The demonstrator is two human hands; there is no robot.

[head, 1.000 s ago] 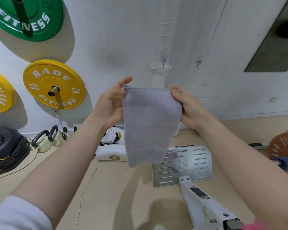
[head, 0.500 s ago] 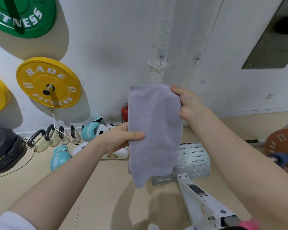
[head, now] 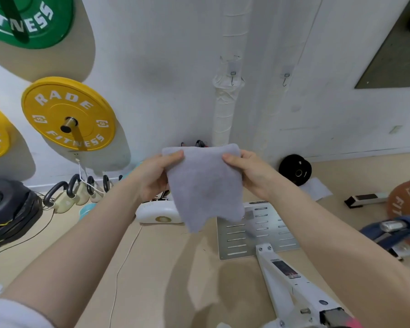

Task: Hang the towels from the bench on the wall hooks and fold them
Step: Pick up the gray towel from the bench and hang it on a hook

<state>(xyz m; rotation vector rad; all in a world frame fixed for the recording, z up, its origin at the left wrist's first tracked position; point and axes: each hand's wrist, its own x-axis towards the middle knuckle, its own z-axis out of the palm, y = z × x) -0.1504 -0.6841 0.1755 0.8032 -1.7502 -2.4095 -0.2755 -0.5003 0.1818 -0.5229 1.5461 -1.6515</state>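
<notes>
Head view, grip: left hand [head: 155, 177] and right hand [head: 252, 174] each pinch a top corner of one pale grey towel [head: 205, 185], thumbs in front, cloth doubled over and hanging in the air between them, clear of wall and floor. Surroundings: two wall hooks [head: 233, 75] above, both bare; yellow weight plate [head: 68, 113] at left; white bench frame [head: 291, 285] below. Status, judged: folding under way, hanging outstanding; other towels not visible.
</notes>
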